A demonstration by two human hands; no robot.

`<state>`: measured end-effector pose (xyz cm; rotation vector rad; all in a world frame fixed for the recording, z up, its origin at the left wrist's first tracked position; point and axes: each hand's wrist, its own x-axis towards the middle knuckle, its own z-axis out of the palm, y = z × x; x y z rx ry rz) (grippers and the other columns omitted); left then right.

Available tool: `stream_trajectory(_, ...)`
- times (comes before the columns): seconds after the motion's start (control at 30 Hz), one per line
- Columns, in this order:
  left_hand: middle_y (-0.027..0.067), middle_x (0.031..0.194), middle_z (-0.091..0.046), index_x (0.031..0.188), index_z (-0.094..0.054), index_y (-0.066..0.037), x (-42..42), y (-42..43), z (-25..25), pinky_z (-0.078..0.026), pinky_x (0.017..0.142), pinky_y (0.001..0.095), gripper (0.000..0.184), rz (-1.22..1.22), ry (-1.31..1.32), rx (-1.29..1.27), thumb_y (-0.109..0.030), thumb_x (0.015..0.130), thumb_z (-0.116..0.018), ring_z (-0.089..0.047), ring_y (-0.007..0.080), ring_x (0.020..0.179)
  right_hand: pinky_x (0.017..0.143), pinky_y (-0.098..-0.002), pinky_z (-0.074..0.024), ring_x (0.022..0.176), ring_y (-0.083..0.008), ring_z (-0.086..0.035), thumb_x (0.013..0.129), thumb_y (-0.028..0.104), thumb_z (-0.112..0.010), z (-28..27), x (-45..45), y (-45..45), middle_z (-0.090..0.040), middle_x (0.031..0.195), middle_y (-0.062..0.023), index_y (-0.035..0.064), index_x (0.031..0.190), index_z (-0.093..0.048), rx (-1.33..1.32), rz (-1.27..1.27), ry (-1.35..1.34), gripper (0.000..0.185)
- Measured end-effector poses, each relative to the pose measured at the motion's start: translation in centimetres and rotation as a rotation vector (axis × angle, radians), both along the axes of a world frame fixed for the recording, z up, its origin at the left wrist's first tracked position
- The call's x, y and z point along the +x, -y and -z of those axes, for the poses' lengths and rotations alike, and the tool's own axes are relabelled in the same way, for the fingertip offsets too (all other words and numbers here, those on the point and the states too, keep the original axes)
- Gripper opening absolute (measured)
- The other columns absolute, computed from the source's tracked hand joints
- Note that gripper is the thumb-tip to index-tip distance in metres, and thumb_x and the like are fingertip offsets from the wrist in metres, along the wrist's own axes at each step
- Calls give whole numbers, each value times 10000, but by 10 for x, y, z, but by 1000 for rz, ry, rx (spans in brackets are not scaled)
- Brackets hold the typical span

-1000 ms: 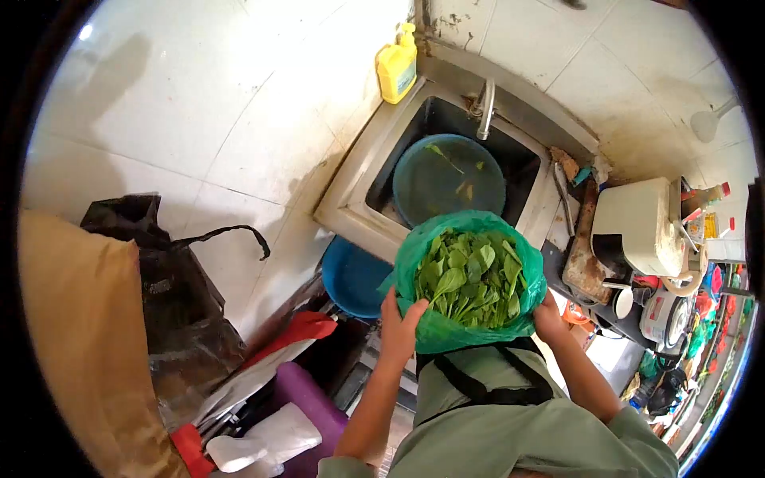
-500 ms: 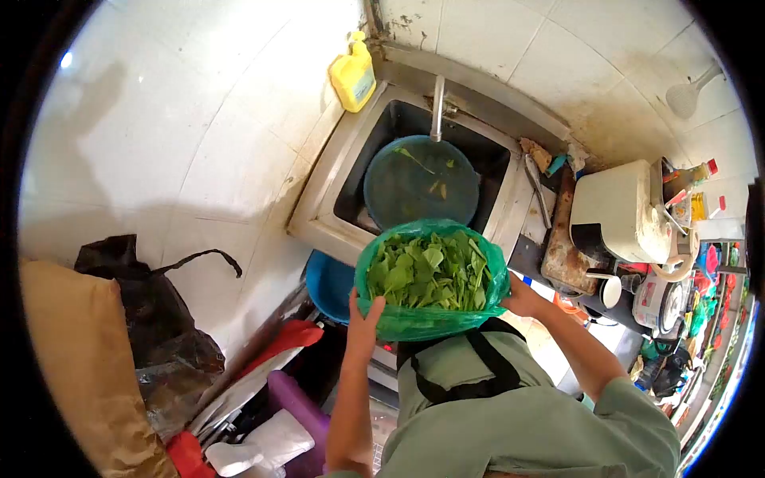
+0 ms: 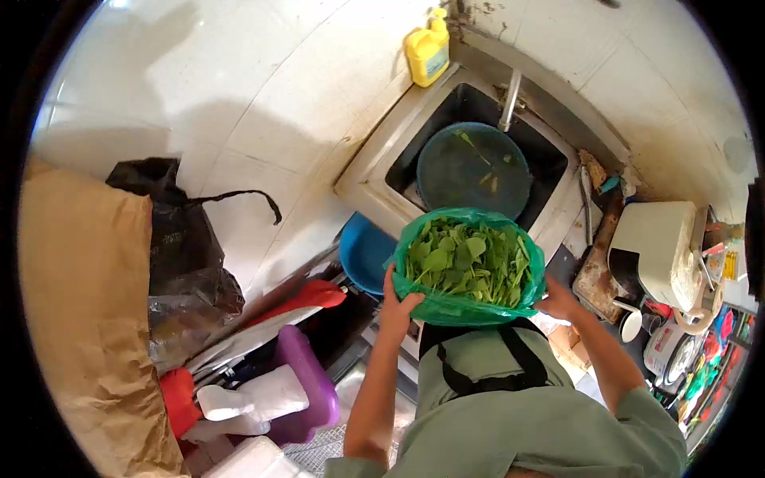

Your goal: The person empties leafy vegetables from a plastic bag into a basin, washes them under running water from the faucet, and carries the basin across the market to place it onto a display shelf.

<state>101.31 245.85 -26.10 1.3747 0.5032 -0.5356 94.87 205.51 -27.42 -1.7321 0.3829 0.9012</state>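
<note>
Your left hand [image 3: 397, 309] and right hand [image 3: 561, 303] grip the bag [image 3: 456, 310] at opposite sides, likely to keep its mouth up so no leaves [image 3: 470, 261] spill.

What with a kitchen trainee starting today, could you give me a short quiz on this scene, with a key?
1. What fills the green plastic bag?
2. True or false: the left hand and the right hand hold opposite sides of it.
3. What sits inside the sink? A) the black plastic bag; B) a round blue basin; C) the brown paper.

Key: 1. Leafy greens. 2. True. 3. B.
</note>
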Motion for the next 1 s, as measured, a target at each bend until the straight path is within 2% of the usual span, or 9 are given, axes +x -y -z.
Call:
stream_trajectory(0.17,163,1560,-383,1609,-238,-105,-3,-23,22,-398,1121,431,909,-174,43,-247,-431,917,-729,-492,306,1333,1100,-375,-431,1292,-243,-548,788,-19,-719,-13,-1,-14,-581,1390,-136,59,1529,-364,-159,25,-20,826)
stream_trajectory(0.23,152,1535,-412,1574,-295,-82,-1,-34,28,-397,1113,469,864,-422,-149,-210,-551,950,-666,-476,322,1355,1106,-379,-424,1293,-244,-546,788,-33,-706,19,-26,-6,-580,1395,-125,58,1528,-366,-31,165,15,819)
stream_trajectory(0.33,143,1525,-408,1538,-352,-76,-11,-67,119,-422,1070,471,806,-515,-317,-149,-560,964,-644,-462,333,1358,1111,-385,-413,1286,-250,-547,807,-57,-657,38,-51,-9,-572,1418,-101,59,1523,-381,-12,309,60,776)
stream_trajectory(0.37,135,1294,-597,1365,-514,-84,-31,-84,177,-491,913,423,596,-565,-395,-134,-523,980,-630,-628,264,1089,1104,-375,-419,1289,-232,-543,828,-57,-626,57,-64,-6,-575,1417,-99,58,1508,-410,-82,250,133,723)
stream_trajectory(0.4,135,1294,-597,1365,-514,-84,-36,-93,201,-491,913,423,596,-540,-410,-130,-523,980,-630,-628,264,1089,1098,-370,-422,1301,-221,-535,844,-59,-602,47,-65,-16,-587,1410,-104,55,1489,-441,-111,330,90,674)
stream_trajectory(0.53,-4,608,-466,906,-543,-139,-41,-98,293,-420,503,322,295,-571,-723,-254,-409,1024,-557,-396,174,447,1076,-370,-439,1276,-223,-559,873,-28,-615,30,-65,-35,-630,1361,-98,46,1452,-486,-209,407,101,598)
stream_trajectory(0.67,45,723,-594,969,-588,-97,-82,-137,411,-414,463,321,268,-489,-595,-228,-361,1018,-592,-521,169,547,1035,-370,-469,1188,-202,-603,907,-28,-572,19,-67,-51,-686,1256,-86,27,1304,-609,-305,402,107,402)
stream_trajectory(0.77,94,864,-652,1055,-610,-51,-58,-128,372,-459,505,326,292,-775,-761,-349,-338,1005,-625,-574,180,623,1010,-360,-476,1153,-189,-613,925,-51,-535,10,-63,-67,-694,1238,-73,21,1280,-620,-354,588,87,372)
stream_trajectory(1.0,129,1083,-673,1216,-618,-6,-47,-133,363,-567,666,305,359,-430,-660,13,-287,992,-626,-662,243,828,1001,-366,-479,1141,-219,-631,931,-18,-536,41,-89,-59,-702,1215,-104,5,1259,-619,-476,552,246,339)
